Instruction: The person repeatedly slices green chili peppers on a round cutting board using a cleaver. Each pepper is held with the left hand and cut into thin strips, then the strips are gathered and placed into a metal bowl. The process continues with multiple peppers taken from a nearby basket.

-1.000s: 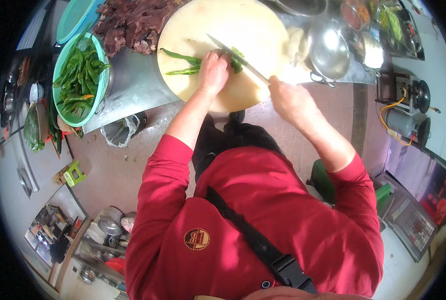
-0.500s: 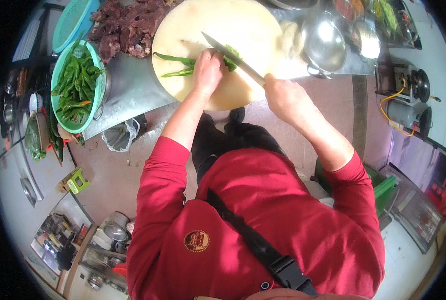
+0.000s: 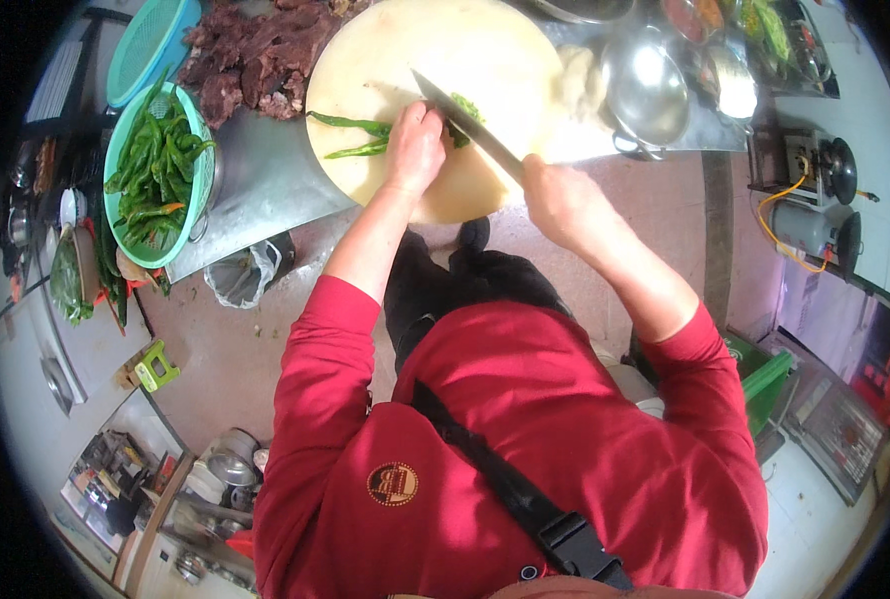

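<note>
The knife (image 3: 473, 128) in my right hand (image 3: 567, 202) is smooth metal; beside my left hand (image 3: 417, 150), glossy peppers (image 3: 361, 150) touch a matt cutting board (image 3: 375, 65); further left, a plastic basket (image 3: 113, 205), shiny metal tabletop (image 3: 265, 175).

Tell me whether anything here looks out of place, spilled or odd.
One partly orange pepper, toward the lower end of the turquoise pepper basket, looks odd among green peppers. I see no evident spill or damage.
</note>
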Demonstrator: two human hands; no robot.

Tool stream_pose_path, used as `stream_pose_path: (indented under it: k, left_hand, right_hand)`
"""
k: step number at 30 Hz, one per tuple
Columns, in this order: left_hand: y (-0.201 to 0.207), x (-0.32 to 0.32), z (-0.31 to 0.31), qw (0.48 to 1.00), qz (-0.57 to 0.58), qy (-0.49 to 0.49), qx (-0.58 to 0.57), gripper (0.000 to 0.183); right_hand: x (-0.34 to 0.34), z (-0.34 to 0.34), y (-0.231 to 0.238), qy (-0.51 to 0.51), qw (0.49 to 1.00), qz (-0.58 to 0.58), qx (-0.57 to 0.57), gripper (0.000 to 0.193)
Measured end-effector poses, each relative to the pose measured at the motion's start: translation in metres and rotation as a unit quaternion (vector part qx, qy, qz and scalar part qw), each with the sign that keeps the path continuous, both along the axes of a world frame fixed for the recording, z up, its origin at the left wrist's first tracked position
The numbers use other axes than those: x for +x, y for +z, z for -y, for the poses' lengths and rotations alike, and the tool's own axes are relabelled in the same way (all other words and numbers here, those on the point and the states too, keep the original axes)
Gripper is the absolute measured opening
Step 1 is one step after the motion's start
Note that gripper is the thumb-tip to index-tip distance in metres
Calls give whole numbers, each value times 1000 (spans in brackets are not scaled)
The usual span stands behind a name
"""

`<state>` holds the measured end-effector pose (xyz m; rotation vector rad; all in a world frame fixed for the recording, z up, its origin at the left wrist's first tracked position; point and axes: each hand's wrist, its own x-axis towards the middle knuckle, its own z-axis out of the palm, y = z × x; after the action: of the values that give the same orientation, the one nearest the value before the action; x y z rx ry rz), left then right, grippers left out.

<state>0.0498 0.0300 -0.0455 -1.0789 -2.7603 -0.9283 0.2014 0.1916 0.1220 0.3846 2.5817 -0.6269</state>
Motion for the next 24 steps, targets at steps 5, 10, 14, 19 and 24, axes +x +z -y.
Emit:
stream_pose_path:
  k: [5,10,14,19,24]
  left_hand:
    - [-2,0,0,999,-18,-3,28,12]
    - [-1,0,1,1000,-21,1,3,13]
    - [0,0,1,1000,7,4,19,12]
    - [-1,-2,3,1000,-18,-4,-10,13]
    - [14,-8,4,999,10,-19,-28,29]
  right_hand:
    - [0,2,1,-13,1000,1,-12,21]
    - [1,3,4,-31,999,9,9,23]
    - [0,6,2,-23,998,30,-54,22]
    - [7,1,-12,-51,998,-6,-37,24]
    - [7,2,-38,-71,994,-3,-79,27]
